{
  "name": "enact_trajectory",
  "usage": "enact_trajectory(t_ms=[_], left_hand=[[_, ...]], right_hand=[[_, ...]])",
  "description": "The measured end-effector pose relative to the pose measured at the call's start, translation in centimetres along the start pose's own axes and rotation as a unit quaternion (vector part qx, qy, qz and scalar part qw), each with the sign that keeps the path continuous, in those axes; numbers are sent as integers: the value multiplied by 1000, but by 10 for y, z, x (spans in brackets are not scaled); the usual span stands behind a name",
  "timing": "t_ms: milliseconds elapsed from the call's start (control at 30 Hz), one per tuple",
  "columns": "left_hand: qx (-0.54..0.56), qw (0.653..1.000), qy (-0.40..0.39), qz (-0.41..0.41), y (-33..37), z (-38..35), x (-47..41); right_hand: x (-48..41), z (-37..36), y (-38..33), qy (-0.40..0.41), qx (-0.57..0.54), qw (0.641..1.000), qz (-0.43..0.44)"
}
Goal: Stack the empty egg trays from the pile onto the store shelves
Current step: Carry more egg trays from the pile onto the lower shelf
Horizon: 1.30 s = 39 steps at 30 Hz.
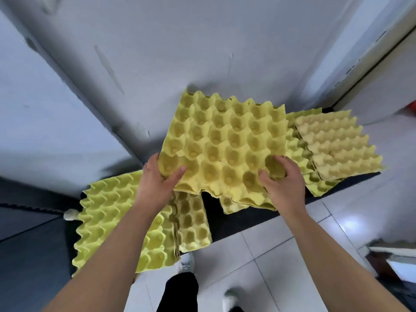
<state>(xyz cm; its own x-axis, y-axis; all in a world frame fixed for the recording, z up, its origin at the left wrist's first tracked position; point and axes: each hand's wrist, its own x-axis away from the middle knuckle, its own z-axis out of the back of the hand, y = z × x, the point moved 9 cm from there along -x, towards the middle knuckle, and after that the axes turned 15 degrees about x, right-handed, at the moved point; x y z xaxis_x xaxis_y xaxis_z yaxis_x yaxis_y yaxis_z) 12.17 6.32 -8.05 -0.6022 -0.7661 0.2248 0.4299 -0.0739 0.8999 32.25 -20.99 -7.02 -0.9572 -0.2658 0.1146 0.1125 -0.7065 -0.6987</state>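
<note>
1. Top tray (225,143): yellow moulded-pulp egg tray, cups up, centre of view. Its near edge is held over a dark ledge (258,216). The edge shows layers, prob. a few trays nested; can't tell the count.
2. L hand (150,183) is at the tray's 7 o'clock corner. The thumb is pressed on top by a corner cup and the fingers are wrapped under the rim, tips hidden.
3. R hand (286,185) is at the 5 o'clock corner, fingers curled down into the cups and thumb spread along the top. It is clamped on the tray; the underside isn't visible.
4. Other trays lie around it:
   - an inverted tray (108,221) at 8 o'clock, bumps up;
   - a smaller piece (193,221) at 6 o'clock, below the held edge;
   - a paler tray (333,143) at 3 o'clock, on top of more yellow ones.
5. Handling, my judgement: v. light and semi-stiff, but it flexes if lifted by one side. The rough pulp shouldn't slip. The scalloped rims tear and crush easily, so no hard pinch.
6. Best hold: two opp. corners or sides, fingers under and thumbs in the cups, kept level so the nested ones don't slide apart.
</note>
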Motion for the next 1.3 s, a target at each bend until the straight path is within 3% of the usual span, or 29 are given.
enact_trajectory(t_ms=[300, 667, 933, 1300], left_hand=[[62, 984, 168, -13, 48, 109, 176], [93, 919, 382, -42, 59, 264, 376], [74, 873, 480, -46, 19, 385, 489], [48, 858, 511, 22, -97, 554, 602]], right_hand=[[81, 51, -128, -104, -17, 969, 226], [243, 49, -277, -176, 0, 895, 411], [384, 2, -361, -200, 5, 854, 480], [588, -137, -409, -297, 28, 817, 493]])
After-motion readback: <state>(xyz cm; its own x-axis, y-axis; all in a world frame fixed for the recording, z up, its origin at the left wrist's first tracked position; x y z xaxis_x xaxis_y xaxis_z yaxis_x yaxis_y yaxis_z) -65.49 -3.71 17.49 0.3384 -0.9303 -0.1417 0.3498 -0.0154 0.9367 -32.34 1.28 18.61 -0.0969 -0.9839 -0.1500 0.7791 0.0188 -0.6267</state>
